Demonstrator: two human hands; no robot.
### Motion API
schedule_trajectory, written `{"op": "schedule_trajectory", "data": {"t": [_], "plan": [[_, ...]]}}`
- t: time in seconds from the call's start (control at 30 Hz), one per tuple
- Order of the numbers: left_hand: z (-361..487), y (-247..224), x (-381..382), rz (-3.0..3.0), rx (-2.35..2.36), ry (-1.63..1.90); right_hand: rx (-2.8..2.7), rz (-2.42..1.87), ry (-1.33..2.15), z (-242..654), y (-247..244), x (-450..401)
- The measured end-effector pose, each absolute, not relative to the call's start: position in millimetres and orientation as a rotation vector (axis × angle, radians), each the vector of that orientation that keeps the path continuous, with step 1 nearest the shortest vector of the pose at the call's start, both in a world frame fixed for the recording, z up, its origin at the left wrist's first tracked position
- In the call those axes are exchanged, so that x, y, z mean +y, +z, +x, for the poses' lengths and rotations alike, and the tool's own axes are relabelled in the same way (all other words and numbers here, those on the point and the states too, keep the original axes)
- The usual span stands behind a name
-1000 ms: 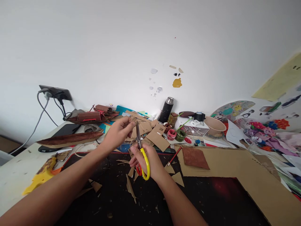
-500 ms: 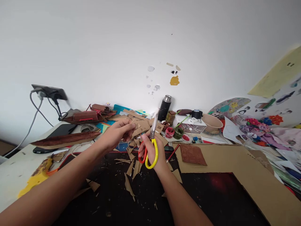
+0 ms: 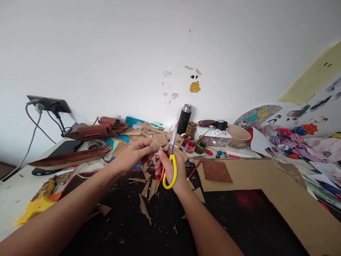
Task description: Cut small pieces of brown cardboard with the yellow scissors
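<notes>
My right hand [image 3: 174, 169] is closed round scissors [image 3: 172, 156] with one yellow and one red handle loop, their blades pointing up and away. Just left of it, my left hand [image 3: 140, 151] pinches a small piece of cardboard [image 3: 156, 143] between thumb and fingers. The fingertips of both hands are close together at that piece. Behind the hands lies a pile of cut cardboard scraps [image 3: 135, 131]. More scraps [image 3: 144, 209] are scattered on the dark mat [image 3: 133, 231] below.
Brown boat-like cardboard models [image 3: 92, 132] stand at the left. A black flask [image 3: 184, 119], a red paint jar [image 3: 190, 146] and a green one [image 3: 200, 147] stand behind. A large cardboard sheet [image 3: 247, 174] with a brown square [image 3: 217, 170] lies right. Yellow object [image 3: 37, 208] at left.
My left hand has moved right, bringing the small cardboard piece closer to my right hand. The whole view has shifted slightly. The scissors are still in my right hand.
</notes>
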State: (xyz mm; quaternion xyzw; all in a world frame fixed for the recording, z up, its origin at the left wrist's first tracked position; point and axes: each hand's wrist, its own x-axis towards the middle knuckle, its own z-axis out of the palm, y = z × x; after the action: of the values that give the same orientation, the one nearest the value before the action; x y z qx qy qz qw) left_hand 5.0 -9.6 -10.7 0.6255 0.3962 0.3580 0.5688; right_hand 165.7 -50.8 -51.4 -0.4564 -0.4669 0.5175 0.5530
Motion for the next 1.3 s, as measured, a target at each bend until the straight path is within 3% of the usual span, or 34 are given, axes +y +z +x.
{"op": "schedule_trajectory", "data": {"t": [0.47,0.67,0.87,1.3], "plan": [[4.1,-9.3,-10.9,1.261,0.811,0.694,-1.112,-1.067,1.162,173.1,-53.4,-43.5],[0.1,-9.1,-1.0,1.240,0.856,0.954,-1.111,-1.053,1.165,174.5,-49.7,-47.5],[-7.5,-3.4,5.3,1.157,0.823,1.183,-1.291,-1.004,1.394,168.8,-50.6,-55.6],[-12.4,3.2,4.2,1.214,0.776,1.286,-1.410,-0.954,1.484,165.3,-57.8,-58.9]]}}
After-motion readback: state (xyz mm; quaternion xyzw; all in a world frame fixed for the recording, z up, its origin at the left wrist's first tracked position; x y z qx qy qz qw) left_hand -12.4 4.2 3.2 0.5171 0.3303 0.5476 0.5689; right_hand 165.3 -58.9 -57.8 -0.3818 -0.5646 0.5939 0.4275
